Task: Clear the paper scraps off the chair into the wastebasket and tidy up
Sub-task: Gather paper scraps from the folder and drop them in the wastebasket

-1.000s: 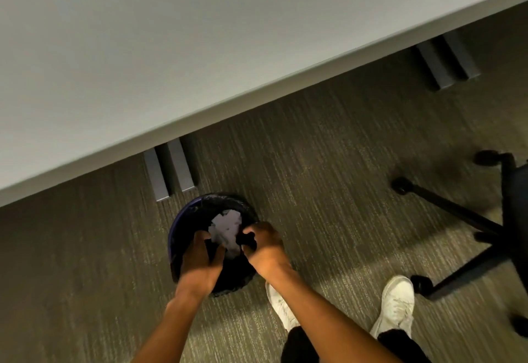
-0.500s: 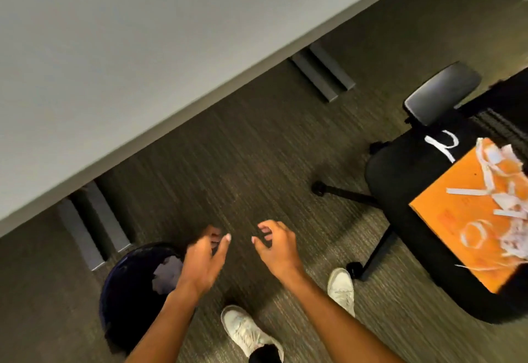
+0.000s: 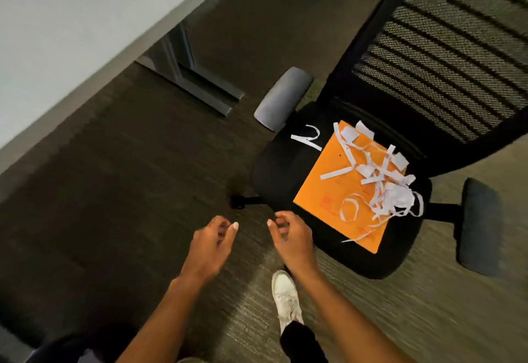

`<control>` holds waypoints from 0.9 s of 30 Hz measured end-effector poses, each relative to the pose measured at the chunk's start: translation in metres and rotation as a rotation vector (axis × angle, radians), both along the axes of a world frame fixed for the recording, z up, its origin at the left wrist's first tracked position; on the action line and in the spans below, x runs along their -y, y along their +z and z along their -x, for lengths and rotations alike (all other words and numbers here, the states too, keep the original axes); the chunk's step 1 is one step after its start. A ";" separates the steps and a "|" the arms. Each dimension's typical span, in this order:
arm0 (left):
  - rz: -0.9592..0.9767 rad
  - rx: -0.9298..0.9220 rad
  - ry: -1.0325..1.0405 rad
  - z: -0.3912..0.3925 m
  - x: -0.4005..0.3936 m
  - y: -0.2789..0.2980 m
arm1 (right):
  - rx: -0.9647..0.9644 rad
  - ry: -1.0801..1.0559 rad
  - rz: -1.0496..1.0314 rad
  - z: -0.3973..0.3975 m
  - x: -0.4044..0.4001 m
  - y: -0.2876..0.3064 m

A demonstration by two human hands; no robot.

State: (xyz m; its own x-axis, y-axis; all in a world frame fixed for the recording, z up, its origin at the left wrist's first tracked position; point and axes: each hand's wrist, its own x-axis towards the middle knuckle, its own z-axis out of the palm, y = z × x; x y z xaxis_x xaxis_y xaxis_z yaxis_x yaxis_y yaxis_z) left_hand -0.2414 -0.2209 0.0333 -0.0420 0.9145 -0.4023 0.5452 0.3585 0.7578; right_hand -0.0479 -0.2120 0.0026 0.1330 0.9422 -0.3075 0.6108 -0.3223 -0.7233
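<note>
A black office chair point(image 3: 281, 168) stands right of centre, with an orange envelope point(image 3: 323, 191) lying flat on its seat. Several white paper scraps point(image 3: 383, 185) are heaped on the envelope's far right part, and one curled strip point(image 3: 310, 138) lies on the bare seat beside it. My left hand point(image 3: 210, 244) hovers over the carpet left of the seat, fingers apart and empty. My right hand point(image 3: 291, 237) is at the seat's near left edge, also empty with curled fingers. Only a dark rim of the wastebasket point(image 3: 57, 350) shows at the bottom left corner.
A grey desk point(image 3: 71, 28) runs along the upper left, its metal feet point(image 3: 200, 88) on the carpet. The chair has grey armrests point(image 3: 283, 97) on both sides and a mesh back point(image 3: 445, 48). My white shoe point(image 3: 285, 297) is planted near the chair base.
Both hands left the wastebasket with its scraps inside and swung right toward the chair, open and empty. The view panned right, bringing the chair seat into the middle.
</note>
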 end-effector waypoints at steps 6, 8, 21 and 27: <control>-0.011 0.003 -0.197 -0.076 -0.049 -0.012 | 0.090 -0.216 0.020 -0.110 -0.016 -0.017; -0.025 -0.018 -0.250 -0.098 -0.060 -0.018 | 0.133 -0.270 0.032 -0.143 -0.019 -0.022; 0.066 -0.070 -0.494 -0.206 -0.108 -0.055 | 0.287 -0.426 0.158 -0.271 -0.057 -0.060; 0.059 -0.107 -0.541 -0.233 -0.123 -0.067 | 0.274 -0.388 0.250 -0.290 -0.077 -0.076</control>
